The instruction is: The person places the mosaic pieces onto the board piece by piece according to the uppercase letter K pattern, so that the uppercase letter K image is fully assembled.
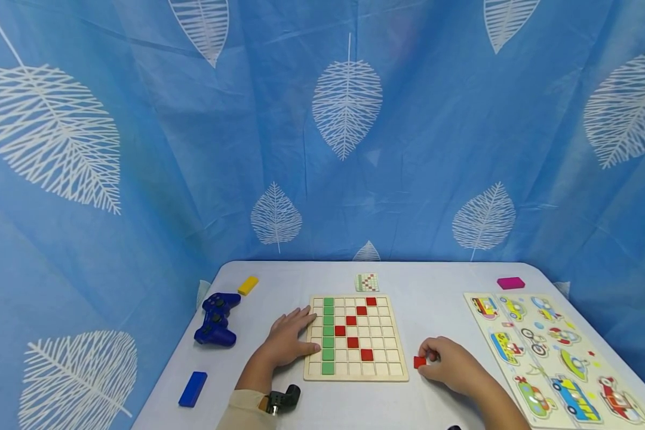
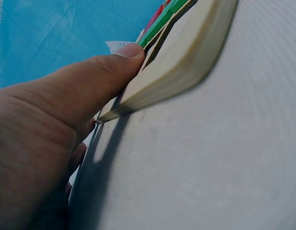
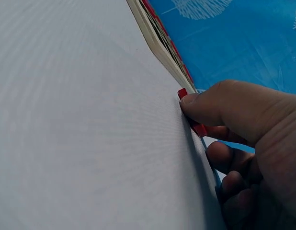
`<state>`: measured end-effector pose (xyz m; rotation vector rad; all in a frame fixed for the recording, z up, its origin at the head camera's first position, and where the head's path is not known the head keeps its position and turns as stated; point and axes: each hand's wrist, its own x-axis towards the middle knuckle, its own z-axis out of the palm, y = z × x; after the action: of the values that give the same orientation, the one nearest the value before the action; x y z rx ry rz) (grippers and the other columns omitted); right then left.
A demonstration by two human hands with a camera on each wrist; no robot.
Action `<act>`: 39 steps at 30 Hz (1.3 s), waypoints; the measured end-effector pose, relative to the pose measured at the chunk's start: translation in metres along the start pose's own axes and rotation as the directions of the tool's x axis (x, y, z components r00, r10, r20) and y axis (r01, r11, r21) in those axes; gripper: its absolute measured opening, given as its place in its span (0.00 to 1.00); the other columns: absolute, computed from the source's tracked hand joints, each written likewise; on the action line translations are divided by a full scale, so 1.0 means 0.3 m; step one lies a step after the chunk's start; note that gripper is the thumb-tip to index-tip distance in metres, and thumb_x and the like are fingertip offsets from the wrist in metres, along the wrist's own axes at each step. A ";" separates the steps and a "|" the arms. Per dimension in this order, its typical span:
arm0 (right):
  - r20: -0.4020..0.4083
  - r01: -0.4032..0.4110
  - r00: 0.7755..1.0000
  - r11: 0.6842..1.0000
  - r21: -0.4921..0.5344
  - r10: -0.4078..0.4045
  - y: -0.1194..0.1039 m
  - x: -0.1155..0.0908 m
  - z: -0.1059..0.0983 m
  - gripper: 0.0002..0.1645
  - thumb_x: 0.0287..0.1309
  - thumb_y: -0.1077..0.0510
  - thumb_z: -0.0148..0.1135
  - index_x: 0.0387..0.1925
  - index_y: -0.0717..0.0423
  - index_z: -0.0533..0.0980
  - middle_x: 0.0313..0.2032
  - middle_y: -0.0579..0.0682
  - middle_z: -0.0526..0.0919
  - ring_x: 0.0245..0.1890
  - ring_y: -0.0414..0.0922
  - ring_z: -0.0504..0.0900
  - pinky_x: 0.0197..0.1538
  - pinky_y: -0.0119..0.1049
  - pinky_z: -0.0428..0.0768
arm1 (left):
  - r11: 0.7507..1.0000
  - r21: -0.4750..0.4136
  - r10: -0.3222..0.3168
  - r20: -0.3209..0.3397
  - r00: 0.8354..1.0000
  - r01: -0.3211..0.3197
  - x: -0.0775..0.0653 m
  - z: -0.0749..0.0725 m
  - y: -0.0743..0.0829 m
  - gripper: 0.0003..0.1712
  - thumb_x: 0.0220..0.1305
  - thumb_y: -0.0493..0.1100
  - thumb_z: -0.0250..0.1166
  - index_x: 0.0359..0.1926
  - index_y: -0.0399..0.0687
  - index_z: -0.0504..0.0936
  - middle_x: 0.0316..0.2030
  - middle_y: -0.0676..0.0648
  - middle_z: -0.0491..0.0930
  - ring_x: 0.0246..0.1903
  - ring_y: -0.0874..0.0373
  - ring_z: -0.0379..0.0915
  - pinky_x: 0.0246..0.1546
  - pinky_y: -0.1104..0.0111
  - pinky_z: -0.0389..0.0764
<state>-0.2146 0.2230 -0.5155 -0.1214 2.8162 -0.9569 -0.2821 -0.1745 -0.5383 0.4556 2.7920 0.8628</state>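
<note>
A square wooden grid board (image 1: 377, 371) lies mid-table, with a column of green tiles (image 1: 328, 342) and a bent line of red tiles (image 1: 352, 343) in its cells. My left hand (image 1: 286, 339) rests at the board's left edge, its fingers stretched forward and the thumb lying on the border; the left wrist view shows this thumb (image 2: 105, 72) on top of the wood. To the right of the board, my right hand (image 1: 448, 363) pinches a small red square tile (image 1: 419, 362) between thumb and finger, low over the tabletop. Its other fingers are curled in the right wrist view.
Behind the board lies a small pattern card (image 1: 367, 282). At left are a blue game controller (image 1: 217, 319), a yellow block (image 1: 248, 285) and a blue block (image 1: 193, 389). A picture puzzle board (image 1: 543, 352) and a magenta block (image 1: 510, 283) lie at right.
</note>
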 end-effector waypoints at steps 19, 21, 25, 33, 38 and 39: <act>0.036 0.176 0.982 0.970 0.169 -0.185 -0.154 0.001 0.074 0.14 0.56 0.56 0.77 0.38 0.49 0.77 0.31 0.45 0.77 0.30 0.39 0.74 0.29 0.31 0.75 | 1.000 0.008 -0.009 0.002 1.000 0.009 0.008 0.006 0.000 0.50 0.59 0.65 0.75 0.78 0.59 0.68 0.82 0.51 0.56 0.83 0.46 0.44 0.81 0.40 0.42; 0.042 0.172 0.983 0.971 0.163 -0.181 -0.165 0.000 0.083 0.13 0.56 0.57 0.76 0.37 0.49 0.77 0.31 0.45 0.77 0.30 0.39 0.74 0.29 0.31 0.75 | 1.000 0.006 -0.009 0.005 1.000 0.009 0.009 0.007 0.002 0.50 0.59 0.65 0.75 0.78 0.60 0.68 0.82 0.52 0.56 0.83 0.46 0.44 0.81 0.40 0.42; 0.069 0.153 0.984 0.978 0.144 -0.164 -0.180 -0.001 0.096 0.12 0.55 0.57 0.76 0.36 0.48 0.77 0.30 0.45 0.76 0.29 0.40 0.74 0.28 0.31 0.73 | 1.000 0.003 -0.004 0.009 1.000 0.004 0.010 0.007 0.006 0.49 0.60 0.65 0.74 0.78 0.59 0.68 0.82 0.51 0.56 0.83 0.46 0.44 0.81 0.40 0.42; 0.108 0.114 0.986 0.990 0.087 -0.123 -0.211 0.001 0.114 0.13 0.50 0.62 0.75 0.33 0.49 0.77 0.31 0.46 0.76 0.33 0.44 0.73 0.32 0.33 0.69 | 1.000 0.000 -0.005 0.005 1.000 0.005 0.002 0.007 -0.002 0.49 0.60 0.64 0.75 0.78 0.59 0.68 0.82 0.51 0.56 0.83 0.46 0.44 0.81 0.40 0.41; 0.106 0.100 0.989 0.995 0.026 -0.102 -0.226 0.002 0.122 0.13 0.50 0.61 0.77 0.31 0.47 0.78 0.30 0.46 0.74 0.33 0.43 0.72 0.33 0.34 0.68 | 1.000 0.009 0.007 -0.001 1.000 -0.007 0.007 0.006 -0.003 0.49 0.60 0.64 0.75 0.78 0.57 0.68 0.82 0.51 0.57 0.83 0.46 0.44 0.81 0.41 0.41; 0.105 0.100 0.989 0.995 0.014 -0.101 -0.226 0.004 0.124 0.14 0.50 0.61 0.77 0.31 0.46 0.77 0.30 0.46 0.74 0.33 0.43 0.72 0.33 0.34 0.68 | 1.000 0.007 0.007 -0.001 1.000 -0.007 0.007 0.005 -0.002 0.49 0.60 0.64 0.75 0.78 0.57 0.68 0.82 0.51 0.57 0.83 0.46 0.44 0.81 0.41 0.41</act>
<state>-0.2074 0.1469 -0.5032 -0.3066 2.7320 -0.9533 -0.2839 -0.1735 -0.5400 0.4665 2.7971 0.8545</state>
